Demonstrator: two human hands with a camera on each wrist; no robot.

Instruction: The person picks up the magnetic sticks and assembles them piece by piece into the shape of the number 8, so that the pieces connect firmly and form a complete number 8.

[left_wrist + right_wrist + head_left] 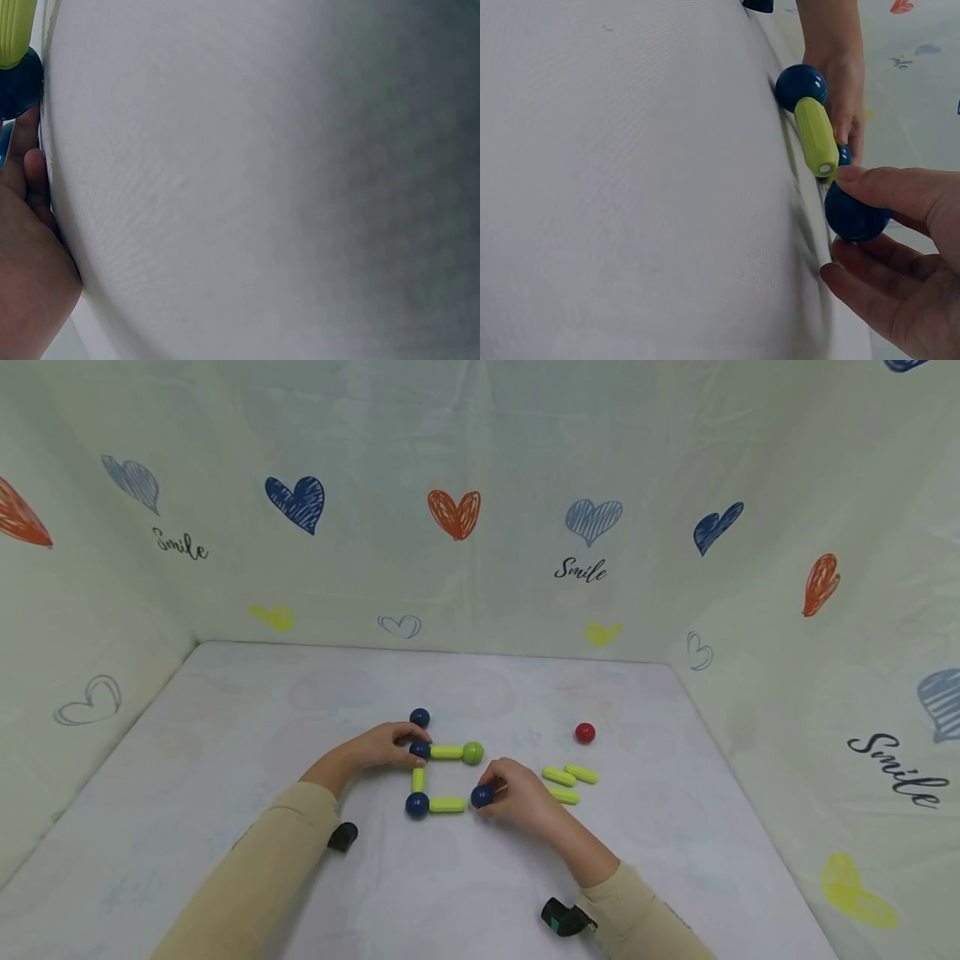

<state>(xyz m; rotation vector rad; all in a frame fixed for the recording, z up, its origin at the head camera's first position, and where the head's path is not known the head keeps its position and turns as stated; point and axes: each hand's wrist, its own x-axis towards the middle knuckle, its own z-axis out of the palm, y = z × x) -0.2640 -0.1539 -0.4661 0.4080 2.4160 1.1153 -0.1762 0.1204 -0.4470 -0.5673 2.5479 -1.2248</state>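
On the table lies a C-shaped figure of yellow-green rods and balls. My left hand (378,747) grips its upper-left blue ball (420,750), from which one rod (446,752) runs to a green ball (472,752). A second rod (418,778) leads down to the lower-left blue ball (417,805). From there the lower rod (447,806) points right, its bare metal tip showing in the right wrist view. Just beyond that tip, my right hand (517,797) pinches another blue ball (855,214) between thumb and fingers. The left wrist view shows only part of the left hand (34,255).
One loose blue ball (420,717) sits behind the left hand. A red ball (585,732) stands at the right, with several loose rods (581,773) in front of it. Dark wrist devices (564,917) hang by both sleeves. Heart-printed cloth walls (465,585) surround the table.
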